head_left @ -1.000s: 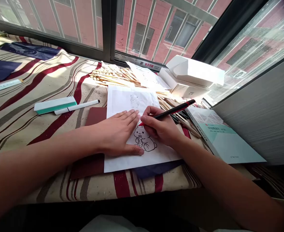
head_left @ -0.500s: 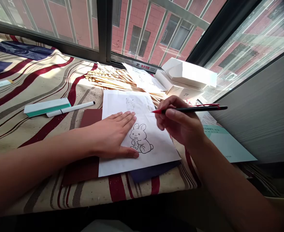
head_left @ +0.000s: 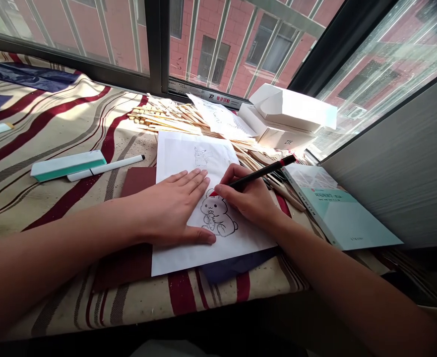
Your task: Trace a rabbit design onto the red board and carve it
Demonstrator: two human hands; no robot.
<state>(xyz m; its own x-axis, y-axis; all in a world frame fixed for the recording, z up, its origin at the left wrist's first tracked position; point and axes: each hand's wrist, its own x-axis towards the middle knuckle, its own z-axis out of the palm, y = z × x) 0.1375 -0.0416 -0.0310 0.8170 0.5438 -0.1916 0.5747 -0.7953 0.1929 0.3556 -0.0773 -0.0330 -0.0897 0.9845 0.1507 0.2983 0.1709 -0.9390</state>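
A white sheet of paper (head_left: 181, 260) bears a line drawing of a rabbit with a carrot (head_left: 220, 220) and a smaller, fainter figure above it. Flat on the sheet's left part lies my left hand (head_left: 177, 208), fingers spread, its thumb by the rabbit's lower edge. My right hand (head_left: 251, 196) is closed round a black pen (head_left: 263, 172) with a red tip section. The pen's tip is at the rabbit's ears; whether it touches the paper is hard to tell. Under the sheet are a dark red board (head_left: 136, 183) and dark blue material (head_left: 236, 265).
Thin wooden sticks (head_left: 166, 116) and another drawn sheet (head_left: 221, 119) lie behind the paper. White boxes (head_left: 292, 111) stand at the window. A pale green book (head_left: 352, 218) is on the right. On the left are a green-and-white box (head_left: 69, 165) and a white marker (head_left: 108, 166).
My right hand has moved down and left with the pen, bringing its tip from above the sheet's right side to the rabbit's ears. My left hand stays flat on the paper.
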